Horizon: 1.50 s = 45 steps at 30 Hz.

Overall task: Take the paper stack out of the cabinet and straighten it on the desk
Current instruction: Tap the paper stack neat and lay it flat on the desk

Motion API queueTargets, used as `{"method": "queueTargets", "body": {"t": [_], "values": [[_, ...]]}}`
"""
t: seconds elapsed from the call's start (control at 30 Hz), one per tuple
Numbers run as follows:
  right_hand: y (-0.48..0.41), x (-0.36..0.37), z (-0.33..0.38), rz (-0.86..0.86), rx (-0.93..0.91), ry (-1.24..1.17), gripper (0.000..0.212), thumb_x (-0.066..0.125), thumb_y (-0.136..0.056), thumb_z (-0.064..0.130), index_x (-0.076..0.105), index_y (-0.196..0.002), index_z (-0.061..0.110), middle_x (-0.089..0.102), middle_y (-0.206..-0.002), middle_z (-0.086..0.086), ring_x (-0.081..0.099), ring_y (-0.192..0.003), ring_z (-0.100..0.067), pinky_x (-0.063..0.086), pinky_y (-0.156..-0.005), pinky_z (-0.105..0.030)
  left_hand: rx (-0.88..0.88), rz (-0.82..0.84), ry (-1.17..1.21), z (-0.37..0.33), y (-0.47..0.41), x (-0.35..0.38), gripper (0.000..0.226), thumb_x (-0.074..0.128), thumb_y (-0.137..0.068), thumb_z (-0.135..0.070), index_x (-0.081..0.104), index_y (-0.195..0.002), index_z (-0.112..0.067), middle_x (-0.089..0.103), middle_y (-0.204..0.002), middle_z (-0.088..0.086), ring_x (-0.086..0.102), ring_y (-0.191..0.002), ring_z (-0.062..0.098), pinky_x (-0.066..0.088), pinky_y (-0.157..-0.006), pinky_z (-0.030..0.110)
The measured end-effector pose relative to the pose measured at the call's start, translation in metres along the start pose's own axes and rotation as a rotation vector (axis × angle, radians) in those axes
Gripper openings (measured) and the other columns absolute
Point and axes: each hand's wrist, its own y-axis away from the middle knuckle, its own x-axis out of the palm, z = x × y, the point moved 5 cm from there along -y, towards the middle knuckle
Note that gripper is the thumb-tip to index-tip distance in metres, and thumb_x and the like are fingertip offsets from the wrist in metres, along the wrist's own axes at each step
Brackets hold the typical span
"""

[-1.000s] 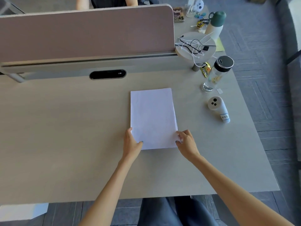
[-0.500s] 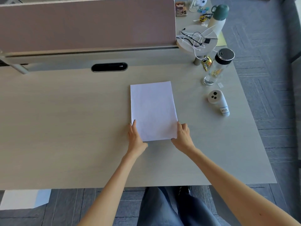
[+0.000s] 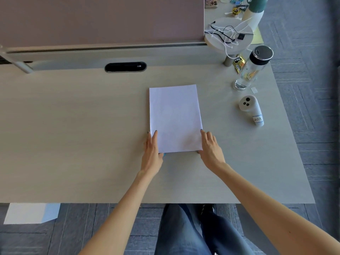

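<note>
Item: paper stack (image 3: 174,117), white, portrait, lay flat on the desk (image 3: 73,135) at centre frame, already out of the cabinet; no cabinet could be picked out in view.
Condition: edges looked nearly flush; a faint stagger showed along the left side, so squaring was judged almost done.
Left hand (image 3: 151,151): lay flat against the stack's lower left edge, fingers (image 3: 154,138) straight, thumb tucked at the near corner; pressing rather than clasping.
Right hand (image 3: 209,150): rested at the lower right edge, fingers (image 3: 207,136) loosely curled, tips touching the paper; not closed round it.
Handling: judged light to moderate in weight, limp across its span, sheets slippery against one another and liable to fan out if pushed from one side only; corners creased easily.
Hold: best taken on both long edges at once, palms opposed, or lifted upright and tapped on a short edge.
Neighbours: glass bottle (image 3: 252,69) and white labelled device (image 3: 251,110) stood at right of frame, well apart from the stack.
Backdrop: pink divider panel (image 3: 101,19) filled the upper left.
</note>
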Motion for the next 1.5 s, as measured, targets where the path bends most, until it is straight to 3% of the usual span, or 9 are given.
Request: {"method": "queueTargets", "body": {"t": [0.07,0.17,0.33,0.5,0.7,0.87,1.17,1.5], "values": [[0.001,-0.004,0.001,-0.015,0.025,-0.02,0.079,0.071,-0.075,0.006,0.027,-0.14,0.007,0.045,-0.121,-0.011,0.047,-0.107,-0.03,0.046,-0.063,-0.036,0.004,0.002,-0.011,0.001,0.001,-0.002,0.091,0.065,-0.086,-0.005,0.006,-0.155,-0.014,0.001,-0.164,0.012,0.005,-0.152,0.027,0.033,-0.115,0.04],[0.002,-0.01,0.007,-0.106,-0.013,0.017,0.083,0.077,-0.068,0.026,0.033,-0.136,0.008,0.046,-0.13,-0.009,0.047,-0.114,-0.029,0.047,-0.091,-0.036,0.061,-0.053,-0.054,-0.005,0.001,-0.008,0.095,0.071,-0.08,-0.02,0.012,-0.154,-0.012,0.002,-0.164,0.012,0.005,-0.152,0.029,0.018,-0.122,0.04],[-0.01,-0.016,0.033,-0.185,-0.167,0.002,0.063,0.057,-0.088,0.029,0.032,-0.141,0.006,0.036,-0.148,-0.01,0.039,-0.132,-0.028,0.04,-0.106,-0.037,0.163,-0.139,-0.094,-0.023,-0.018,-0.017,0.067,0.05,-0.093,-0.028,0.023,-0.153,-0.015,0.008,-0.165,0.005,0.01,-0.152,0.022,0.016,-0.122,0.038],[-0.043,-0.003,0.053,-0.169,-0.256,0.095,0.056,0.041,-0.097,0.023,0.026,-0.147,0.003,0.025,-0.157,-0.015,0.025,-0.145,-0.029,0.027,-0.118,-0.04,0.333,-0.182,-0.454,-0.033,-0.057,-0.011,0.055,0.034,-0.098,-0.02,0.033,-0.151,-0.01,0.021,-0.163,0.009,0.024,-0.15,0.026,0.026,-0.118,0.047],[-0.066,0.023,0.05,-0.118,-0.305,0.201,0.059,0.019,-0.097,0.034,0.019,-0.15,0.006,0.018,-0.16,-0.013,0.019,-0.148,-0.027,0.019,-0.121,-0.042,0.355,-0.163,-0.626,-0.023,-0.082,0.001,0.058,0.035,-0.098,-0.031,0.028,-0.153,-0.014,0.019,-0.163,0.009,0.022,-0.151,0.027,0.019,-0.12,0.048],[-0.071,0.037,0.043,-0.104,-0.301,0.158,0.055,0.031,-0.099,0.03,0.024,-0.149,0.007,0.021,-0.159,-0.01,0.018,-0.148,-0.023,0.02,-0.121,-0.041,0.301,-0.125,-0.626,-0.011,-0.089,0.013,0.057,0.031,-0.098,-0.034,0.03,-0.153,-0.017,0.024,-0.162,0.01,0.027,-0.149,0.028,0.02,-0.118,0.047],[-0.07,0.042,0.037,-0.158,-0.329,0.118,0.056,0.033,-0.1,0.031,0.019,-0.15,0.011,0.017,-0.161,-0.006,0.01,-0.15,-0.018,0.013,-0.123,-0.038,0.283,-0.137,-0.591,-0.003,-0.089,0.02,0.057,0.028,-0.1,-0.037,0.024,-0.155,-0.021,0.019,-0.164,0.007,0.022,-0.151,0.024,0.024,-0.118,0.049],[-0.07,0.041,0.038,-0.148,-0.323,0.16,0.055,0.032,-0.1,0.03,0.021,-0.15,0.011,0.018,-0.16,-0.007,0.011,-0.149,-0.019,0.015,-0.122,-0.038,0.291,-0.121,-0.648,-0.006,-0.09,0.019,0.057,0.028,-0.1,-0.037,0.025,-0.154,-0.019,0.022,-0.163,0.009,0.025,-0.15,0.026,0.027,-0.117,0.048]]}}
